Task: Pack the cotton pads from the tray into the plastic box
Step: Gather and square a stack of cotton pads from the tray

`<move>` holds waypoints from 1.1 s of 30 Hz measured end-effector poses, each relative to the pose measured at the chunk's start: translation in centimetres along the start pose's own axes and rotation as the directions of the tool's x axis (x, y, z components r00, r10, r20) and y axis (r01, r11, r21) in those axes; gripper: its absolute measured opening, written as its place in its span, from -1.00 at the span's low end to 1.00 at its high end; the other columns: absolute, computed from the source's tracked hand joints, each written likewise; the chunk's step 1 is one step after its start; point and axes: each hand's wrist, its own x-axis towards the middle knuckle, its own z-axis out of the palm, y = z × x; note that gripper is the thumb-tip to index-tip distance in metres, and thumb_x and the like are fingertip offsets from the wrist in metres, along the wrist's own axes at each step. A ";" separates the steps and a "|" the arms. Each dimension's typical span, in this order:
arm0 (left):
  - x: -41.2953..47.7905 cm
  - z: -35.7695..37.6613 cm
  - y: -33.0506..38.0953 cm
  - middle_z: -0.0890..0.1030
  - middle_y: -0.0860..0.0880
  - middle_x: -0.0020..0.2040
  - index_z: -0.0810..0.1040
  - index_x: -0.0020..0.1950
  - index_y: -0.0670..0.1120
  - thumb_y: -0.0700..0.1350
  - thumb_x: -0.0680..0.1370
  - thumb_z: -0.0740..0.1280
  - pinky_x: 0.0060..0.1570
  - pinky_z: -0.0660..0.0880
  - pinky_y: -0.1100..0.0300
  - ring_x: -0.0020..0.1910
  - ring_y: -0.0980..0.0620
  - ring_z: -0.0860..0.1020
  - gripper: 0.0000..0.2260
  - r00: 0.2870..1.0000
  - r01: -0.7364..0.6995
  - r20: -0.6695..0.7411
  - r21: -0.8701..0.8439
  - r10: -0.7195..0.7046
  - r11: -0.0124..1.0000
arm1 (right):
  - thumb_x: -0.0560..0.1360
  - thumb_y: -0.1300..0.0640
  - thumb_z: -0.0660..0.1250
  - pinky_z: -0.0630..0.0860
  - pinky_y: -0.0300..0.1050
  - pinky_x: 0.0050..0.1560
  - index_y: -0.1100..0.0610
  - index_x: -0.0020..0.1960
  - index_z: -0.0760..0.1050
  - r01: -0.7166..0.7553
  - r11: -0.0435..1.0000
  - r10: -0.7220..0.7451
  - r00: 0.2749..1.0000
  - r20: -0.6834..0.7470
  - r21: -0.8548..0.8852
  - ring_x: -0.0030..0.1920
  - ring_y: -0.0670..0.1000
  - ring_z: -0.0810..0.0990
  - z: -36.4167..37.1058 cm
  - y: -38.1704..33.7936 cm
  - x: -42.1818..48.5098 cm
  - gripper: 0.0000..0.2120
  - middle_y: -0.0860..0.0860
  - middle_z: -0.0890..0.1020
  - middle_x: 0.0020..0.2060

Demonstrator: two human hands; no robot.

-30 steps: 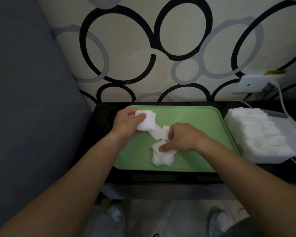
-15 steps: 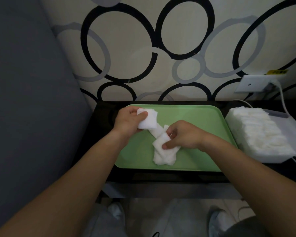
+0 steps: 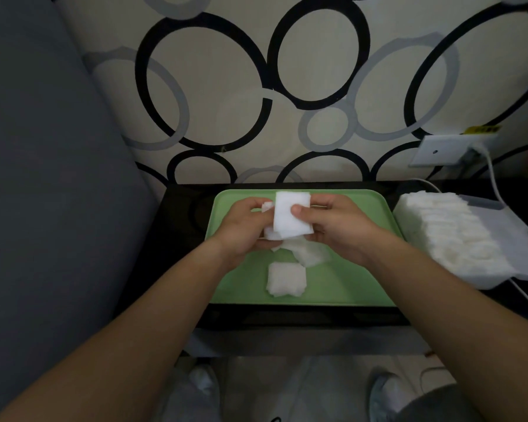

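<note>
Obs: left hand (image 3: 244, 228) grips a small pad stack (image 3: 290, 217) above the tray (image 3: 348, 281) near its far edge. The right hand (image 3: 340, 228) fingers (image 3: 297, 211) pinch the top pad. Mid-tray: loose pads (image 3: 285, 279). Advise: square the edges, then carry to the plastic box (image 3: 497, 280) beside the tray's right edge. Stack count unclear.

A cream wall (image 3: 226, 86) patterned with overlapping black and grey rings rose behind a black table (image 3: 180, 214). A grey upholstered surface (image 3: 43, 178) filled the left side. At right, a white cable (image 3: 493, 175) ran from a socket plate (image 3: 439, 150). The floor (image 3: 287, 388) below was pale, and the light was dim.
</note>
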 end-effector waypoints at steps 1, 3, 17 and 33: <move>-0.1 0.3 0.1 0.64 -0.22 0.14 0.54 0.22 -0.18 -0.18 0.58 0.38 -0.23 0.67 0.07 -0.04 -0.10 0.65 -0.77 1.000 0.002 0.024 -0.011 -0.002 1.000 | 0.47 0.18 0.46 0.55 -0.11 -0.10 0.15 0.10 0.64 0.004 1.000 -0.004 1.000 -0.027 -0.002 -0.08 0.04 0.66 0.1 0.2 0.1 -0.80 0.11 0.71 -0.06; -0.2 0.6 0.2 0.66 -0.21 0.09 0.57 0.19 -0.17 -0.21 0.58 0.36 -0.15 0.66 0.07 -0.06 -0.08 0.67 -0.81 0.998 0.006 0.065 -0.026 -0.004 1.000 | 0.45 0.17 0.49 0.54 -0.06 -0.09 0.16 0.06 0.64 0.008 1.000 -0.010 0.997 -0.082 -0.027 -0.09 0.06 0.66 0.2 0.4 0.2 -0.80 0.13 0.72 -0.07; -0.5 0.2 0.7 0.68 -0.19 0.04 0.62 0.16 -0.19 -0.07 0.65 0.24 -0.10 0.65 0.03 -0.06 -0.12 0.67 -0.75 0.994 0.055 0.103 -0.110 -0.043 0.992 | 0.37 0.16 0.57 0.54 -0.18 -0.35 0.17 -0.18 0.54 0.047 0.969 -0.100 0.972 -0.211 -0.242 -0.37 -0.05 0.56 1.4 0.3 0.5 -0.79 0.00 0.58 -0.37; 0.8 -5.0 -0.1 0.66 -0.13 0.08 0.60 0.15 -0.11 -0.18 0.58 0.37 -0.17 0.62 0.14 0.03 -0.08 0.65 -0.84 0.984 -0.080 -0.161 -0.028 0.074 0.996 | 0.44 -0.08 0.45 0.50 -0.02 0.17 -0.02 0.27 0.54 -0.001 0.465 -0.112 0.992 -0.060 -0.885 0.11 0.01 0.58 1.4 2.2 3.8 -0.58 -0.07 0.60 0.13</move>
